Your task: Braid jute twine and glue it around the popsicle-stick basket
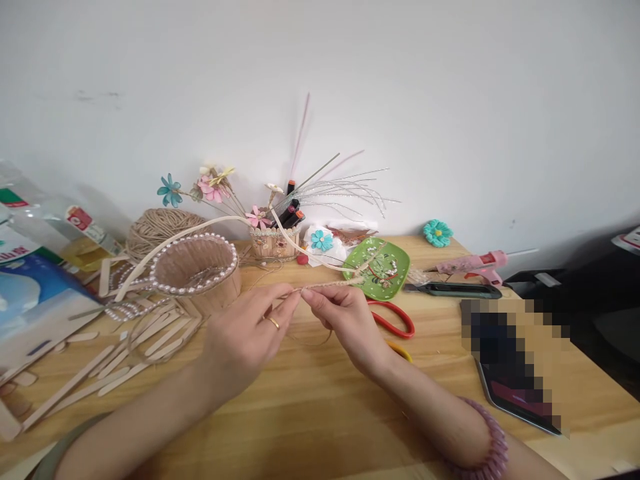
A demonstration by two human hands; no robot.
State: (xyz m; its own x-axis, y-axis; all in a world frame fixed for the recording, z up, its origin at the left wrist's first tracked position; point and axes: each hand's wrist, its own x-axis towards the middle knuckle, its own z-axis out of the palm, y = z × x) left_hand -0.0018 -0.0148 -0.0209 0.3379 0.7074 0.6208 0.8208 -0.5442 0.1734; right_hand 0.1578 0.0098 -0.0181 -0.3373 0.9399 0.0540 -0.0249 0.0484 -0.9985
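Observation:
My left hand, with a ring on one finger, pinches a thin braided or wrapped twine strand over the middle of the table. Close beside it, my right hand grips the same strand between thumb and fingers. The strand runs right toward the green dish. A loose thin piece of twine hangs below the hands. Behind them, a pale curved strip arches over a wooden basket with a pearl-beaded rim. Whether that strip joins the held strand, I cannot tell.
Craft sticks and a twine ball lie left, near bottles. A small wooden pot holds flowers and markers. Red-handled scissors, a utility knife, a pink glue gun and a phone are right.

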